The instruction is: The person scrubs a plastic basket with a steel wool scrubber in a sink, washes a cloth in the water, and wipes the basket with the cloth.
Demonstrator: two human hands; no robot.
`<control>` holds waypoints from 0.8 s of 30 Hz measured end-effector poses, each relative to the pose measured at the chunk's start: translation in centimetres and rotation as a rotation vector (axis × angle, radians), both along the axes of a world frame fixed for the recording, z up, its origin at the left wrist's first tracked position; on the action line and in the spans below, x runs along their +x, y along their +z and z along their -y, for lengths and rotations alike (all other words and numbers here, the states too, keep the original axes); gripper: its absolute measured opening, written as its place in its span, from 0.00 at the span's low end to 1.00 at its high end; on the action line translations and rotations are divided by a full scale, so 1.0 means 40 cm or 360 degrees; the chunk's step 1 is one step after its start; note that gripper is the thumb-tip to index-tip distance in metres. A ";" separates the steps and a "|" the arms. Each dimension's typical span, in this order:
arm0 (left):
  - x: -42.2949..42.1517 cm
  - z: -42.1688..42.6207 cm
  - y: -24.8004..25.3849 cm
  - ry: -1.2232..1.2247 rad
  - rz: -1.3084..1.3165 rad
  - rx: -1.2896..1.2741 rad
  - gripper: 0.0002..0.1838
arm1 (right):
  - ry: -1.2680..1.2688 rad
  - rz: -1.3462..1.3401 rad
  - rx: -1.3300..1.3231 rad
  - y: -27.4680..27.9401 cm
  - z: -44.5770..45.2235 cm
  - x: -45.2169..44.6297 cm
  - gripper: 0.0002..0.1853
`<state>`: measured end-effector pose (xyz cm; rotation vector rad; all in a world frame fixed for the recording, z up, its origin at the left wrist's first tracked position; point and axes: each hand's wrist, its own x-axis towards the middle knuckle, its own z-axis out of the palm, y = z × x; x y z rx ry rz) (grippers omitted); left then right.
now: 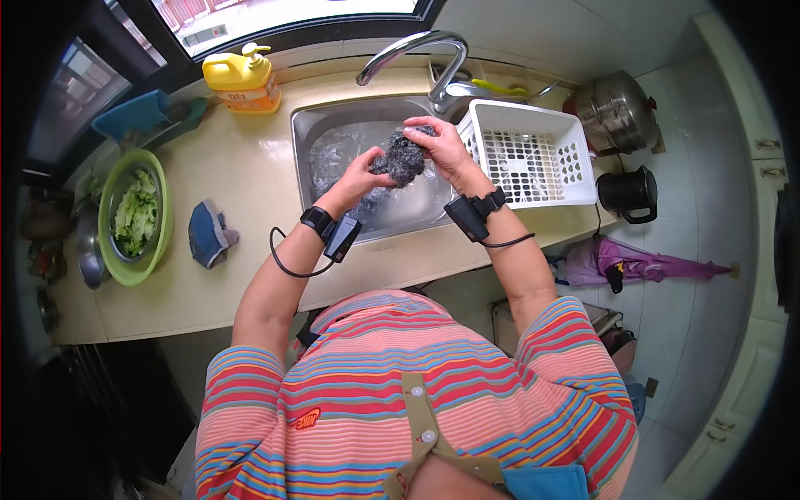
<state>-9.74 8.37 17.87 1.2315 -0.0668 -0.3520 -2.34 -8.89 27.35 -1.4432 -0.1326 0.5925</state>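
Note:
Over the sink (302, 162), both hands grip a dark grey, rough-textured clump (403, 160) that looks like a wet cloth; its exact kind is unclear. My left hand (360, 182) has its fingers closed on the lower left part. At the upper right end, my right hand (442, 148) pinches it between thumb and fingers. Below the hands, water with foam or bubbles covers the sink bottom, and more dark material shows near my left wrist. The curved chrome faucet (417, 40) arches above the far side of the basin.
A white plastic basket (533, 154) stands against the sink's right side. Left on the counter are a folded blue-grey cloth (210, 234), a green basin (163, 218) with leafy greens, and a yellow pump bottle (242, 83). A black kettle (627, 193) and steel pot (615, 112) stand far right.

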 end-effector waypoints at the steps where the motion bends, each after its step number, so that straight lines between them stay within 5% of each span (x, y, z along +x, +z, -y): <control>1: -0.011 -0.003 0.029 0.0090 -0.0113 0.0007 0.21 | -0.0003 0.0009 0.0005 -0.029 0.006 0.002 0.15; 5: -0.030 -0.009 0.091 0.0276 -0.0315 -0.0004 0.17 | -0.0197 -0.0307 0.0165 -0.101 0.021 -0.022 0.41; 8: -0.045 -0.009 0.124 0.0257 -0.0264 0.0194 0.24 | 0.0121 -0.0407 0.0225 -0.070 -0.018 -0.103 0.39; 12: -0.059 -0.020 0.091 -0.0066 -0.0310 0.0187 0.27 | 0.0031 -0.0123 0.0088 -0.167 -0.056 -0.114 0.33; 16: -0.107 -0.066 0.097 -0.0190 -0.0373 0.0879 0.40 | -0.0026 0.0017 -0.0307 -0.104 -0.043 -0.083 0.24; 21: -0.113 -0.150 -0.033 -0.0024 -0.0219 0.1101 0.39 | 0.0081 -0.0217 0.0438 0.036 -0.015 -0.015 0.22; 24: -0.123 -0.175 -0.056 -0.0139 -0.0170 0.1333 0.37 | 0.0151 -0.0619 0.0838 -0.071 0.005 0.028 0.21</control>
